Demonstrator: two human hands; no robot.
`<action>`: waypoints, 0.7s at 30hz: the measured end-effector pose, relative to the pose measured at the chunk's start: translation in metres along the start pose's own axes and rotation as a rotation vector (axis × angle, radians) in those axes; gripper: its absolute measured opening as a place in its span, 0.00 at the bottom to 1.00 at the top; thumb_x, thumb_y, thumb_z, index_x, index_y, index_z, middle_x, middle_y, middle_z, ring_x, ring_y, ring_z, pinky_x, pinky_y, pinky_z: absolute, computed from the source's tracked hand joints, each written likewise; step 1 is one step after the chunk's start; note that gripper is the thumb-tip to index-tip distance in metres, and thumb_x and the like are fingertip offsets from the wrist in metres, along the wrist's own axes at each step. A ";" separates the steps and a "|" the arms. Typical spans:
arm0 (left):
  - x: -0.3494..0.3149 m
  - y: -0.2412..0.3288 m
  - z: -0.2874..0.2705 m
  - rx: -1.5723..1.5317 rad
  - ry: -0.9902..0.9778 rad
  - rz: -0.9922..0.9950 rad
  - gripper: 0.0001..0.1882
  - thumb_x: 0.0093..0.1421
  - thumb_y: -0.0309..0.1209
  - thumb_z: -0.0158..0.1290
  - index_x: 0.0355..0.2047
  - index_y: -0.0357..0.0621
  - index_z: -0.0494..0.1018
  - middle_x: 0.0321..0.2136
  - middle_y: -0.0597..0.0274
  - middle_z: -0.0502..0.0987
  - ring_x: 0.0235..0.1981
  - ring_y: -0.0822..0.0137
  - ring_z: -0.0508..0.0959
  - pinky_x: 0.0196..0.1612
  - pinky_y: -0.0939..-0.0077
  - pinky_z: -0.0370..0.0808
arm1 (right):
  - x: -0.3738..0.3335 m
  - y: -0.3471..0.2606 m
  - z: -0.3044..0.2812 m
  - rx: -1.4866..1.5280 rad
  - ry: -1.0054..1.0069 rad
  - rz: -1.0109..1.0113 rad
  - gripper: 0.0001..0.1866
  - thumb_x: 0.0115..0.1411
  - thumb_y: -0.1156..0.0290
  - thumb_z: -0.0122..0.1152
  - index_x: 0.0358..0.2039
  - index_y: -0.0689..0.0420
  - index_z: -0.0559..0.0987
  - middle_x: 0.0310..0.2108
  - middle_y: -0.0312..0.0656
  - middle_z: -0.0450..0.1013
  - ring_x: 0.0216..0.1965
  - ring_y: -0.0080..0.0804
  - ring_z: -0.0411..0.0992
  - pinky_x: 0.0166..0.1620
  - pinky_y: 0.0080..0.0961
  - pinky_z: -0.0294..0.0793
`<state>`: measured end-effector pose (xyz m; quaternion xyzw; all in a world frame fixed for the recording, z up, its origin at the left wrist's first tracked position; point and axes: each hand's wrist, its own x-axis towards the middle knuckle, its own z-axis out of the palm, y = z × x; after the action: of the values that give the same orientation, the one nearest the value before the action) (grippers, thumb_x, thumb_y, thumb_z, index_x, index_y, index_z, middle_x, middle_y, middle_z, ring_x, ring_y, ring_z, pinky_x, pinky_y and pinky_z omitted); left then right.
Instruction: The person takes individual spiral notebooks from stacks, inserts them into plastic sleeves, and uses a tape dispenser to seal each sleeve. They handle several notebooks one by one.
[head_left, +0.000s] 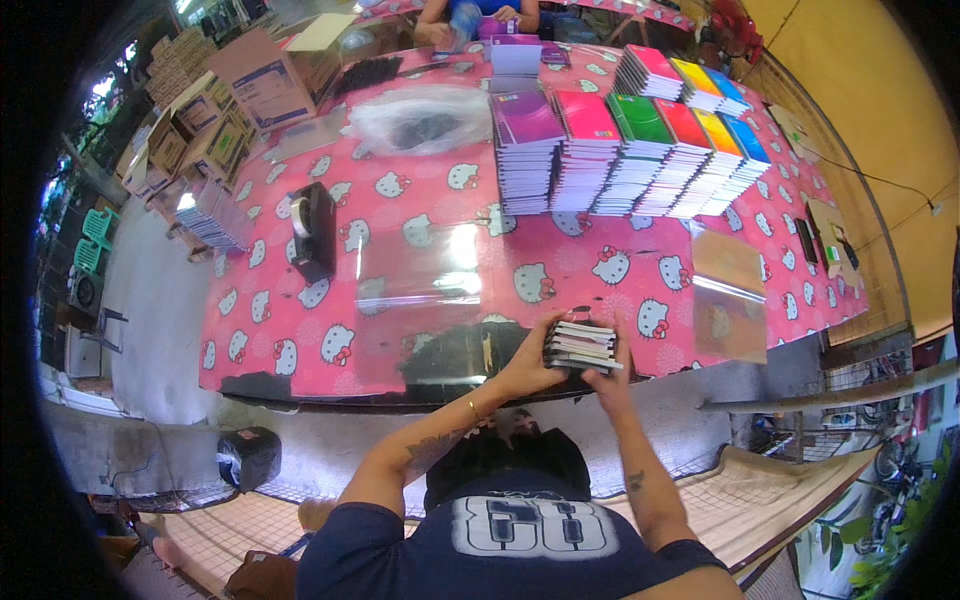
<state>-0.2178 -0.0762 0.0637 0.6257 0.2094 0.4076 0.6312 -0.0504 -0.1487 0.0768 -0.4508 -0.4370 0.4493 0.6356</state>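
At the near edge of the table, a small stack of notebooks (pixel 582 345) stands between my two hands, its pale page edges and dark cover edges showing. My left hand (pixel 537 362) is closed around its left side, and my right hand (pixel 612 375) grips the right side with the thumb at the lower corner. The covers are hidden from this angle. Left of my hands, a clear plastic sheet (pixel 420 270) lies flat on the table. Another clear plastic sheet (pixel 730 295) lies to the right.
Tall piles of notebooks in purple (pixel 527 150), pink, green, red, yellow and blue stand at the back right. A black case (pixel 313 230) and a crumpled plastic bag (pixel 420 115) are on the pink tablecloth (pixel 540 250). Cardboard boxes (pixel 262 80) stand far left. A person (pixel 480 20) works across the table.
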 end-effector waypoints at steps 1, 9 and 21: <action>0.001 -0.007 0.002 0.042 -0.009 -0.009 0.54 0.47 0.21 0.64 0.71 0.44 0.45 0.61 0.53 0.63 0.63 0.59 0.66 0.66 0.66 0.63 | 0.002 0.006 0.005 0.001 0.025 -0.027 0.70 0.40 0.42 0.82 0.73 0.59 0.47 0.64 0.46 0.60 0.65 0.42 0.61 0.66 0.39 0.63; 0.009 0.017 -0.016 0.213 -0.039 -0.079 0.58 0.46 0.23 0.64 0.73 0.43 0.42 0.67 0.47 0.57 0.67 0.55 0.62 0.68 0.62 0.59 | 0.017 0.006 -0.002 0.019 -0.003 0.007 0.71 0.39 0.41 0.82 0.72 0.59 0.47 0.64 0.46 0.60 0.65 0.41 0.61 0.66 0.39 0.64; 0.008 0.036 -0.002 0.301 0.036 -0.043 0.56 0.49 0.30 0.67 0.73 0.43 0.45 0.65 0.51 0.61 0.66 0.58 0.63 0.67 0.62 0.60 | 0.021 0.007 -0.007 -0.250 -0.024 -0.126 0.54 0.50 0.49 0.77 0.68 0.62 0.57 0.58 0.47 0.62 0.60 0.40 0.64 0.64 0.37 0.63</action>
<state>-0.2239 -0.0726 0.0995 0.7013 0.2927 0.3693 0.5350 -0.0406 -0.1285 0.0715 -0.4927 -0.5249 0.3557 0.5960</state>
